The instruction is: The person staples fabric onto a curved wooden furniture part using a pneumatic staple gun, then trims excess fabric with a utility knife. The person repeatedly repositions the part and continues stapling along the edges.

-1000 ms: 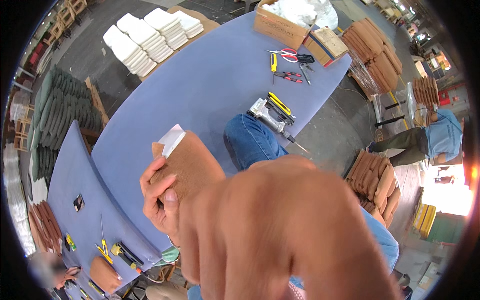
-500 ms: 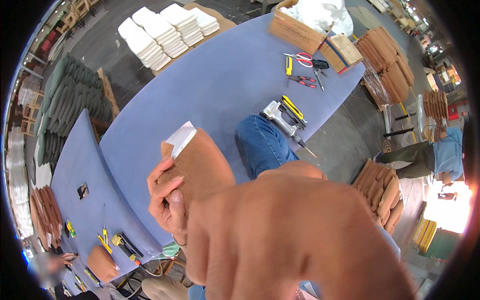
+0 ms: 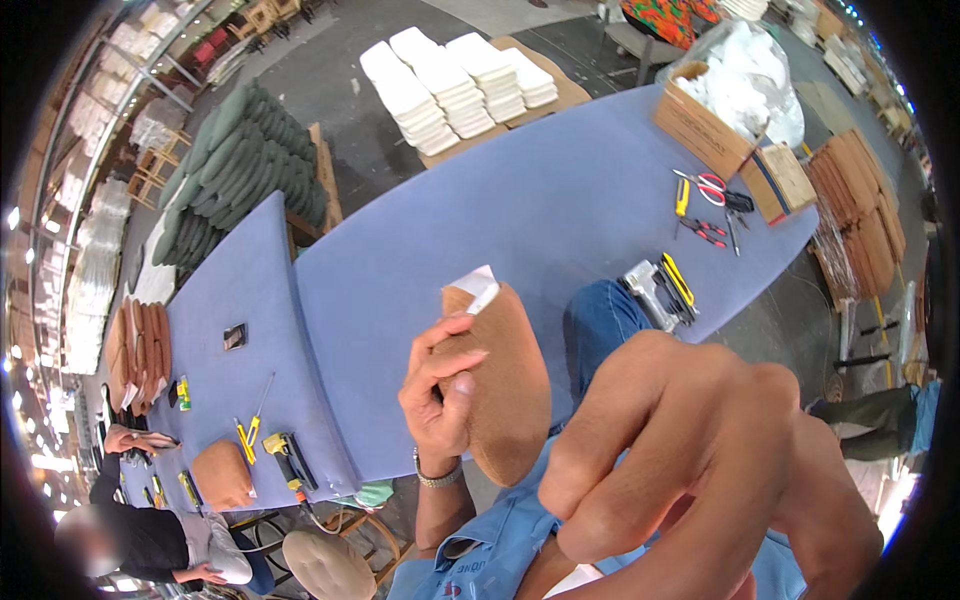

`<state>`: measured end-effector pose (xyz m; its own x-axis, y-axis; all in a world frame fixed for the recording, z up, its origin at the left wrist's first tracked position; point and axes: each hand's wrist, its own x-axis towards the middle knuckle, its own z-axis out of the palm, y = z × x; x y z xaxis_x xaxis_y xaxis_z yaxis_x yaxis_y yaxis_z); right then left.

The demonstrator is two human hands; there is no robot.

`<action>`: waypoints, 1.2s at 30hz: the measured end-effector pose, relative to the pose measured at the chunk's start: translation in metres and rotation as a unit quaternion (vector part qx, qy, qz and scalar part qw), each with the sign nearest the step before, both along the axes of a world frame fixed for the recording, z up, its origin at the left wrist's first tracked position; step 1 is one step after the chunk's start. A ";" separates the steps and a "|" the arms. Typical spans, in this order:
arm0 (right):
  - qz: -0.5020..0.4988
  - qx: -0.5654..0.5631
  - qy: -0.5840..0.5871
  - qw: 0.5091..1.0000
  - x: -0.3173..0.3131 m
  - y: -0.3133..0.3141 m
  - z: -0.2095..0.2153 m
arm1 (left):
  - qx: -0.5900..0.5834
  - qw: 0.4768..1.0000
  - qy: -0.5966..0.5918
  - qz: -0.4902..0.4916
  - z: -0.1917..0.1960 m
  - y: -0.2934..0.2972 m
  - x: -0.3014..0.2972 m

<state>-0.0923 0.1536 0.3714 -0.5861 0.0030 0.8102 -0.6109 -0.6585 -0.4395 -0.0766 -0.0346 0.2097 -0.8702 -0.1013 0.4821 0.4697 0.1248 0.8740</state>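
left hand [image 3: 440, 400] pinching the brown seat pad [image 3: 505, 385] upright, long axis vertical
right hand [image 3: 700, 470] nearer the camera, fingers curled, holding nothing visible

Left hand [image 3: 440, 395] grips the edge of a brown, rounded upholstered panel [image 3: 505, 385], held upright above the blue table [image 3: 520, 215]; white material [image 3: 478, 285] shows at the panel's top. Right hand [image 3: 700, 470], fingers [image 3: 610, 450] curled, fills the lower right, close to the camera. A staple gun [image 3: 655, 292] lies on the table.
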 end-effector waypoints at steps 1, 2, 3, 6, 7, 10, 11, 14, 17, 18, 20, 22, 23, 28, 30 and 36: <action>0.008 -0.002 -0.005 1.000 0.001 -0.001 0.001 | 0.001 1.000 -0.004 0.002 0.000 0.000 0.002; 0.015 -0.005 -0.009 1.000 0.002 -0.003 0.002 | 0.005 1.000 -0.011 0.004 0.002 -0.001 0.004; 0.019 -0.009 -0.009 1.000 0.002 -0.004 0.003 | 0.009 1.000 -0.017 0.006 0.004 -0.003 0.005; 0.021 -0.007 -0.011 1.000 0.004 -0.003 0.005 | 0.025 1.000 -0.010 -0.002 0.001 0.000 0.004; 0.022 -0.007 -0.013 1.000 0.004 -0.003 0.005 | 0.024 1.000 -0.004 -0.002 0.001 -0.001 0.004; 0.026 -0.013 -0.024 0.999 0.007 -0.005 0.004 | 0.022 1.000 -0.016 0.009 0.001 0.002 0.008; 0.029 -0.016 -0.028 0.999 0.008 -0.006 0.004 | 0.025 0.999 -0.017 0.013 0.001 0.003 0.010; 0.031 -0.027 -0.039 0.998 0.011 -0.008 0.003 | 0.031 0.999 -0.014 0.012 0.000 0.003 0.009; 0.037 -0.004 -0.033 0.999 0.010 -0.003 0.006 | 0.026 1.000 -0.013 0.004 0.000 0.002 0.008; 0.039 -0.001 -0.029 0.999 0.009 -0.004 0.006 | 0.024 1.000 -0.017 0.003 0.002 0.002 0.009; 0.048 0.002 -0.022 0.999 0.009 -0.003 0.006 | 0.026 0.999 -0.023 0.002 0.004 0.002 0.010; 0.055 0.005 -0.018 0.998 0.008 -0.002 0.005 | 0.033 0.999 -0.024 0.002 0.004 0.003 0.010; 0.058 0.006 -0.015 0.998 0.008 -0.002 0.005 | 0.031 0.999 -0.017 0.001 0.003 0.002 0.010; 0.074 0.010 -0.006 0.997 0.005 -0.001 0.004 | 0.027 1.000 -0.009 0.002 -0.001 -0.001 0.009; 0.077 0.013 -0.003 0.997 0.005 -0.001 0.004 | 0.031 0.999 -0.014 0.001 0.001 0.000 0.008; 0.094 0.013 0.003 0.995 0.001 -0.001 0.003 | 0.039 0.999 -0.009 0.006 0.000 0.001 0.007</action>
<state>-0.0913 0.1528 0.3740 -0.5692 -0.1272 0.8123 -0.4805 -0.7503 -0.4541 -0.0691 -0.0335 0.2099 -0.8768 -0.1496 0.4570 0.4530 0.0613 0.8894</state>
